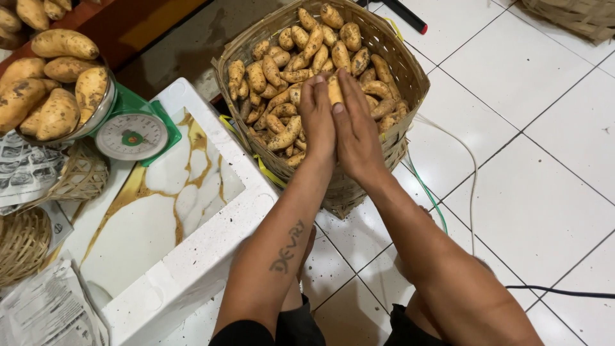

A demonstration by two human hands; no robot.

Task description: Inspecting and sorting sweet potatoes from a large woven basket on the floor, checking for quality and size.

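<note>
Pressing together, left hand (318,122) and right hand (354,128) half hide a sweet potato (335,90)

Both hands (336,125) pressed side by side (palms inward), forearms extended forward

potatoes (301,70): tan-yellow skins with brown smudges
held potato (334,90): pale yellow-tan
basket (403,64): light brown woven strips, crisscross weave
scale (131,131): green body, white round dial with a red centre mark, silver pan
scale potatoes (54,96): golden yellow with dark brown patches
box (192,263): white, top panel white marbled with gold-brown veins
floor (544,128): white square tiles with dark grout lines
cables (473,186): one white, one green, one black
small baskets (22,243): beige wicker
newspaper (45,314): grey-white with black print
left hand (318,122): dark tattoo on the forearm
shorts (282,330): black
</note>
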